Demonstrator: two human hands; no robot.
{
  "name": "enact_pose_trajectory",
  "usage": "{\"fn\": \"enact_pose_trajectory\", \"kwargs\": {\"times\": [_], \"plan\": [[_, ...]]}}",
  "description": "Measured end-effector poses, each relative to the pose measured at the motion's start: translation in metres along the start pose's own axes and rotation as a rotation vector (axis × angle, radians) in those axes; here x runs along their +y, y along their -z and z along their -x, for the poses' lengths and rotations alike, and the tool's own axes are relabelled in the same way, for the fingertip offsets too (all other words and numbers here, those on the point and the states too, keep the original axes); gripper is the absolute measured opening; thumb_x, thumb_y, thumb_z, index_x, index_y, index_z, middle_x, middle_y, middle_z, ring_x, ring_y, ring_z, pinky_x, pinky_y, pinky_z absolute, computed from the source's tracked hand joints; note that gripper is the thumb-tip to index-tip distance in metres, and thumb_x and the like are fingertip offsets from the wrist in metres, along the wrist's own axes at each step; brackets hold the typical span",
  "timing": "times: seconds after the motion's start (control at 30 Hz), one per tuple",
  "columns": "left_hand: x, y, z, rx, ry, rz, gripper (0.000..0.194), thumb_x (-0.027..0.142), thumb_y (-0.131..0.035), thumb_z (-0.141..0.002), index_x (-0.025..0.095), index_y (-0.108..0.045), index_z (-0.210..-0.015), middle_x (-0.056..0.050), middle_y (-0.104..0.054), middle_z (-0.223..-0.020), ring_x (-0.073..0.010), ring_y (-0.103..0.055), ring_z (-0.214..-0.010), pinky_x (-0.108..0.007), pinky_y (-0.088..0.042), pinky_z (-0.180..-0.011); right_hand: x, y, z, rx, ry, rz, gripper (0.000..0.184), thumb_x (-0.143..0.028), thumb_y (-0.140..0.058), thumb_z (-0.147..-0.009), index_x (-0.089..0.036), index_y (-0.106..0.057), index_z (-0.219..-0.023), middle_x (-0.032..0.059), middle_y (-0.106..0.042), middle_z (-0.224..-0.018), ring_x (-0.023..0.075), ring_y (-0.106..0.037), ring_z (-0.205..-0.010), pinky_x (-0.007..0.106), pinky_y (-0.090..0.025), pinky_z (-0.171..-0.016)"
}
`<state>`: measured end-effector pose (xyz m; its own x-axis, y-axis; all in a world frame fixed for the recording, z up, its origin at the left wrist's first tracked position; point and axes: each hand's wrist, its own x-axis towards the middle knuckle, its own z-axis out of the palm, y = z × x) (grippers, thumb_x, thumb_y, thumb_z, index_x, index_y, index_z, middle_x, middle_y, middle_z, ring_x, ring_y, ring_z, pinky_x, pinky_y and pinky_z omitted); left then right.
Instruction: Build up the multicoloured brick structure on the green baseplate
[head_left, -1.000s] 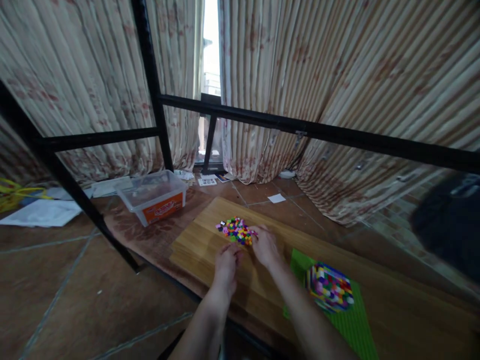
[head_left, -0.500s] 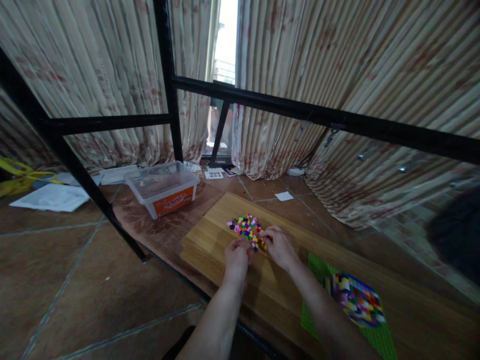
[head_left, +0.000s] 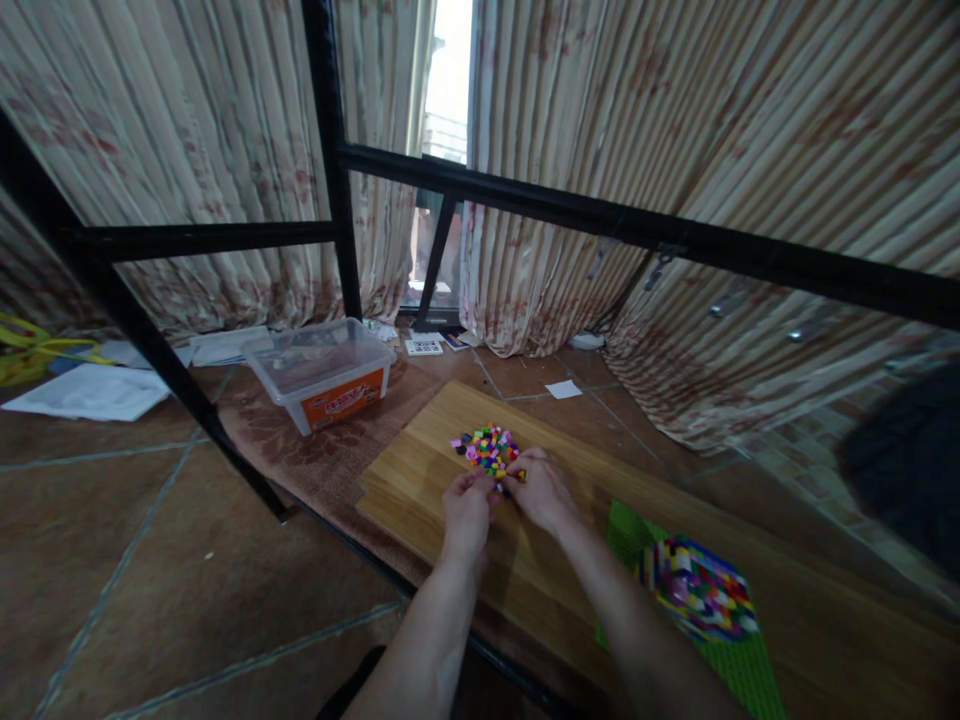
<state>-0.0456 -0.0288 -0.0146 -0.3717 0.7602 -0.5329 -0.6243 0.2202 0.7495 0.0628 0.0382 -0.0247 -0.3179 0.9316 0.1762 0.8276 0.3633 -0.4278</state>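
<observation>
A loose heap of small colourful toy bricks (head_left: 491, 446) lies on the wooden board (head_left: 420, 440). At the heap's near edge, my left hand (head_left: 468, 508) has its fingers bent and drawn together. My right hand (head_left: 543, 492) reaches in from the right side, thumb and fingers pinched among the nearest bricks. The fingertips of both hands are close together, and whatever they hold is too small to make out. Right of my right forearm, a block built of multicoloured bricks (head_left: 701, 588) stands on a green baseplate (head_left: 739, 670), which the forearm partly covers.
A clear plastic tub (head_left: 322, 365) with an orange label stands on the brown patterned cloth (head_left: 292, 450), left of the board. Black metal bars (head_left: 225, 238) cross in front of the curtains (head_left: 540, 100). Papers (head_left: 564, 389) lie on the tiled floor. A dark rounded object (head_left: 911, 460) is at the right.
My right hand has moved left and nearer to my left hand, over the near bricks of the heap. The whole view has shifted slightly.
</observation>
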Motion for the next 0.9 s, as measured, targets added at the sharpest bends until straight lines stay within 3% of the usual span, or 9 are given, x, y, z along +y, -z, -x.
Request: {"fn": "enact_pose_trajectory", "kwargs": {"times": [0.17, 0.47, 0.6, 0.77, 0.9], "plan": [[0.000, -0.002, 0.002, 0.000, 0.007, -0.004, 0.031, 0.019, -0.067, -0.060, 0.012, -0.063, -0.090, 0.003, -0.055, -0.057, -0.0077, -0.048, -0.049, -0.019, -0.033, -0.047, -0.008, -0.007, 0.003, 0.087, -0.074, -0.004, 0.006, -0.028, -0.071, -0.072, -0.023, -0.073, -0.073, 0.0088, -0.063, -0.090, 0.0260, -0.056, -0.092, 0.036, -0.042, -0.082], [0.002, -0.004, 0.004, 0.026, 0.003, 0.001, 0.032, 0.017, -0.067, -0.059, 0.012, -0.064, -0.090, 0.001, -0.060, -0.063, -0.0081, -0.051, -0.051, -0.020, -0.032, -0.048, -0.015, -0.011, 0.013, 0.223, -0.081, -0.168, 0.011, -0.019, -0.063, -0.074, -0.023, -0.071, -0.081, 0.0089, -0.065, -0.095, 0.0268, -0.055, -0.098, 0.039, -0.042, -0.087], [0.000, -0.009, 0.008, 0.005, 0.001, 0.011, 0.029, 0.017, -0.066, -0.060, 0.012, -0.064, -0.089, 0.001, -0.060, -0.063, -0.0073, -0.051, -0.052, -0.020, -0.032, -0.049, -0.014, 0.003, 0.035, 0.270, -0.053, -0.317, 0.017, -0.024, -0.055, -0.082, -0.021, -0.067, -0.094, 0.0055, -0.068, -0.095, 0.0208, -0.061, -0.090, 0.034, -0.047, -0.081], [-0.003, -0.016, 0.018, -0.151, -0.014, 0.038, 0.029, 0.020, -0.069, -0.059, 0.012, -0.067, -0.087, 0.001, -0.061, -0.064, -0.0051, -0.050, -0.051, -0.018, -0.032, -0.050, -0.022, 0.032, 0.076, 0.354, -0.062, -0.807, 0.017, -0.030, -0.061, -0.083, -0.020, -0.066, -0.096, 0.0012, -0.068, -0.084, 0.0154, -0.062, -0.077, 0.028, -0.050, -0.074], [-0.007, -0.022, 0.029, -0.231, -0.009, 0.020, 0.030, 0.025, -0.073, -0.058, 0.013, -0.068, -0.084, -0.001, -0.065, -0.068, -0.0062, -0.053, -0.053, -0.018, -0.033, -0.050, -0.025, 0.058, 0.105, 0.463, -0.114, -0.899, 0.016, -0.030, -0.064, -0.082, -0.021, -0.066, -0.096, 0.0004, -0.066, -0.084, 0.0139, -0.061, -0.078, 0.027, -0.050, -0.075]]}}
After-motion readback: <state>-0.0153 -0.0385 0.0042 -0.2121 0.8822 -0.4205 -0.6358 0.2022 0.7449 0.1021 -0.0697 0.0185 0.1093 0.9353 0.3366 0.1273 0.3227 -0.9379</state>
